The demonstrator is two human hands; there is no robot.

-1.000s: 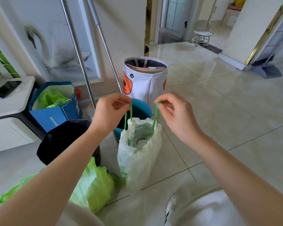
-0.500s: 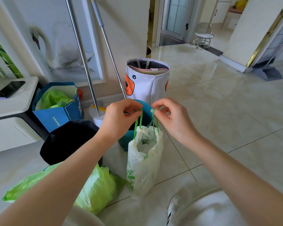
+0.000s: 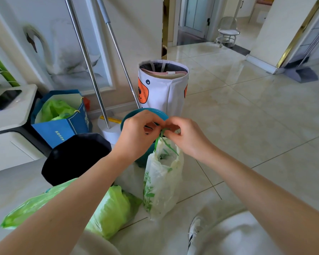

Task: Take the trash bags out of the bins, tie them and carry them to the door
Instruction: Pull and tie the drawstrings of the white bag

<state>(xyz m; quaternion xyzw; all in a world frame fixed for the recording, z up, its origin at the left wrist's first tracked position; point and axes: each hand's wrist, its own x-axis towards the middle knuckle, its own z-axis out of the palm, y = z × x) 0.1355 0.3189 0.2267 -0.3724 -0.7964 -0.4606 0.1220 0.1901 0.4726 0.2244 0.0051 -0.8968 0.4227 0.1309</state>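
1. Where the two hands meet, the left hand point(image 3: 136, 133) and the right hand point(image 3: 187, 137) pinch the green strings point(image 3: 157, 139) of the white bag point(image 3: 160, 183), fingers shut tight on them.
2. Both hands are close together, almost touching, right above the top of the bag.
3. The bag hangs from the strings with its mouth partly open, and its bottom looks to be on the floor point(image 3: 247, 116), though I cannot tell for sure.
4. A teal bin point(image 3: 131, 115) stands just behind the hands, partly hidden by them.
5. A green bag point(image 3: 110, 212) lies on the floor beside the white bag, under the left arm.
6. A black bin point(image 3: 74, 159) sits to the left of the teal bin.
7. A blue paper bag point(image 3: 63, 126) with green plastic inside stands further left, by the wall.
8. A white basket point(image 3: 162, 85) with an orange face stands behind the teal bin.
9. Two metal poles point(image 3: 85, 57) lean up near the wall.
10. The person's white shoe point(image 3: 194, 229) is near the bottom of the white bag.
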